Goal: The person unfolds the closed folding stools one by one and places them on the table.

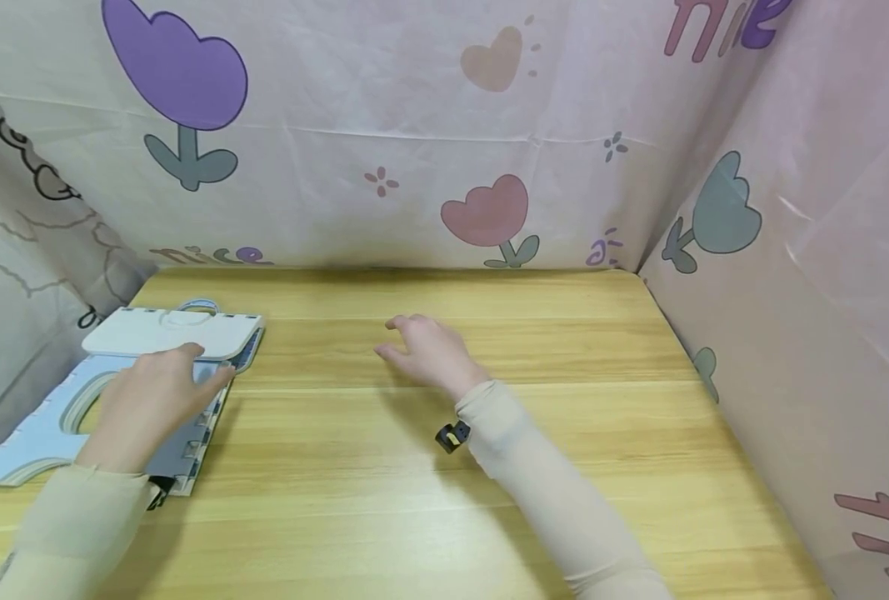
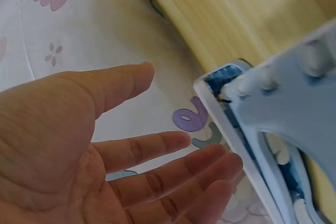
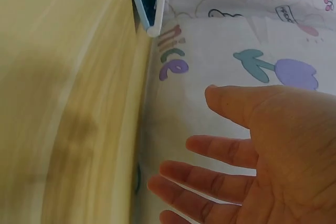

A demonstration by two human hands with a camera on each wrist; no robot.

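A folded plastic stool [image 1: 159, 333] lies flat at the left side of the wooden table, its white top panel toward the back and its light-blue legs toward the front. A small loop handle [image 1: 198, 306] sticks up at its far edge. My left hand [image 1: 144, 400] is over the blue legs, fingers extended and thumb apart, holding nothing. The left wrist view has the stool's white edge just beyond those fingertips. Over the middle of the table, my right hand [image 1: 437, 354] hovers with fingers spread and nothing in it. From the right wrist, the stool [image 3: 152, 3] appears far off.
The wooden table [image 1: 414, 500] has rounded back corners. Patterned cloth [image 1: 354, 83] hangs behind it and along both sides, close to its edges. A small black device [image 1: 451, 436] sits at the right wrist.
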